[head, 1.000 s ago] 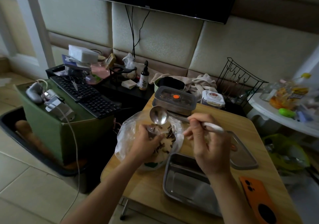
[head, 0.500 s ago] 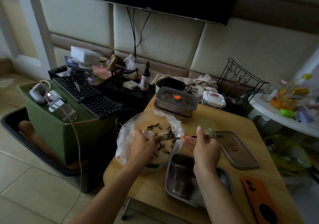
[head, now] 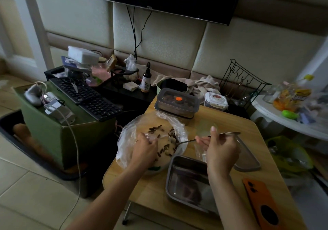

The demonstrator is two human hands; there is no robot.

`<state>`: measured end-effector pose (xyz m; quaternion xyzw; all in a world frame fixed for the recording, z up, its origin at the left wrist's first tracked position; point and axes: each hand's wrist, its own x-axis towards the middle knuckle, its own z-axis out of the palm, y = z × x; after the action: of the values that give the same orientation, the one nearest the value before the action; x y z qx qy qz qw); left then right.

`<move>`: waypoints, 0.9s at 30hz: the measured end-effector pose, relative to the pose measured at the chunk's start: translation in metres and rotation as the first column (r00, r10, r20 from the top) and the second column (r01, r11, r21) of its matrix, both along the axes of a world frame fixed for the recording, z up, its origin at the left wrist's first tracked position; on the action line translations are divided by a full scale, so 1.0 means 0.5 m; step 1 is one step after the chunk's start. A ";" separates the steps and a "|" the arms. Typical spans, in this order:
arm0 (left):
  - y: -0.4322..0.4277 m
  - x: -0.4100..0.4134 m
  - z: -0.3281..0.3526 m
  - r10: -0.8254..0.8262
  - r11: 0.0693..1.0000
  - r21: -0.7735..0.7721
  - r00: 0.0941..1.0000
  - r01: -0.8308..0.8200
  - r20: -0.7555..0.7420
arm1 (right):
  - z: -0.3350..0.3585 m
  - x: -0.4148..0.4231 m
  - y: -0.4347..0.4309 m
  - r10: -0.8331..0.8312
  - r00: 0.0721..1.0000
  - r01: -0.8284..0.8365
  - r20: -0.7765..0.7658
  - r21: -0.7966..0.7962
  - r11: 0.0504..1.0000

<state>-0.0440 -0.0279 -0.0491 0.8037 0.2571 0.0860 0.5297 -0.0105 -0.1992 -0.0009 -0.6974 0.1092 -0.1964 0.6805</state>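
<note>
Your left hand [head: 144,150] gripped the plastic bag [head: 127,141] by its rim while your right hand [head: 221,151] pinched the spoon [head: 186,141], tip dipped among the bag's dark pieces between both hands (steel tray [head: 186,180] just under your right wrist), so a shallow, level scoop looked wisest.
</note>
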 end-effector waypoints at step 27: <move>0.011 0.002 -0.007 -0.085 0.996 0.006 0.996 0.085 0.042 | 0.015 -0.015 -0.021 0.267 0.953 -0.248 0.143 -0.135 0.959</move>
<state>-0.0433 -0.0223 -0.0527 0.8130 0.2114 0.0809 0.5364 -0.0180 -0.2098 0.0067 -0.7258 -0.0492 -0.1673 0.6654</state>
